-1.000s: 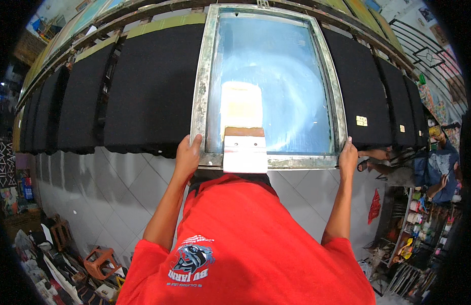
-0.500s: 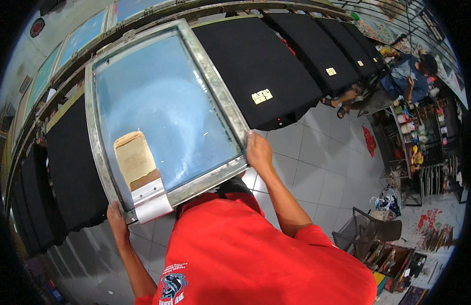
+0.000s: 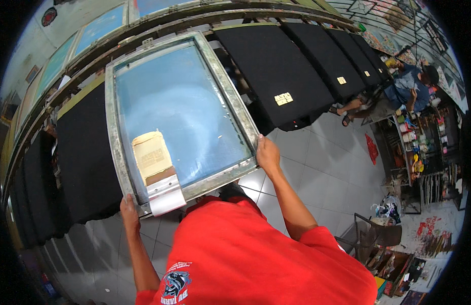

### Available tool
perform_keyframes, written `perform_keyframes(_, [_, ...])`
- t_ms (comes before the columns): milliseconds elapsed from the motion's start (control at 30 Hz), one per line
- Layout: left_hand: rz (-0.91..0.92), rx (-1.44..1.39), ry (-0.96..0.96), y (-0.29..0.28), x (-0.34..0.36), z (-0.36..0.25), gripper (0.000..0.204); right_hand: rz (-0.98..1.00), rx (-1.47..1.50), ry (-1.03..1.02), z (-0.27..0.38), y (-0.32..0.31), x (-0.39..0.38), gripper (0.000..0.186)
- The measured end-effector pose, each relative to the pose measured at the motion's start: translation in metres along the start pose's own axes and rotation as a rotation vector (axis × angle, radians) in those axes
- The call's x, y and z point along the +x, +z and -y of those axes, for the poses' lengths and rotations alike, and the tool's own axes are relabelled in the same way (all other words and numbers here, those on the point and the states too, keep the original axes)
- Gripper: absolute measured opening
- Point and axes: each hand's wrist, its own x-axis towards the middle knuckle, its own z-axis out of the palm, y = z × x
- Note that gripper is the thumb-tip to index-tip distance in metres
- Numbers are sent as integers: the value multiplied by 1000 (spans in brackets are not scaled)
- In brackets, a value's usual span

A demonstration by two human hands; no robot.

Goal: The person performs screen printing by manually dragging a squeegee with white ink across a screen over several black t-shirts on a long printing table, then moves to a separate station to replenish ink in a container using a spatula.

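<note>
Framed blue screen point(image 3: 179, 112) between black-covered boards point(image 3: 276, 76), left grip point(image 3: 128, 211) and right grip point(image 3: 268, 154) clasping its near corners, silver squeegee point(image 3: 165, 195) and cream patch point(image 3: 151, 152) at the screen's near left.

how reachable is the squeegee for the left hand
Probably yes: the left hand grips the screen-printing frame at its near left corner, with the squeegee close and uncovered, but it may need to let go.

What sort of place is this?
Likely a screen-printing workshop: a framed blue screen with a squeegee-like tool at its near left corner, and rows of black cloth panels, several bearing small pale-yellow prints.
</note>
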Motion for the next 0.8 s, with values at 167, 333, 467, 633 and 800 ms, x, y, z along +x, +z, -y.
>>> perform_keyframes(167, [-57, 118, -1, 5, -13, -33, 44, -39, -29, -66, -3, -3, -2, 54])
perform_keyframes(333, [-54, 78, -13, 8, -10, -29, 44, -26, 1, -53, 7, -11, 1, 53])
perform_keyframes(467, [-68, 94, -44, 13, -15, -46, 42, -58, -40, -50, 6, -11, 8, 53])
perform_keyframes(633, [-70, 0, -64, 14, -14, -30, 38, -82, -37, -70, 9, -15, 10, 54])
perform_keyframes(800, [-67, -8, -24, 15, -19, -46, 38, -86, -20, -82, 6, -14, 9, 54])
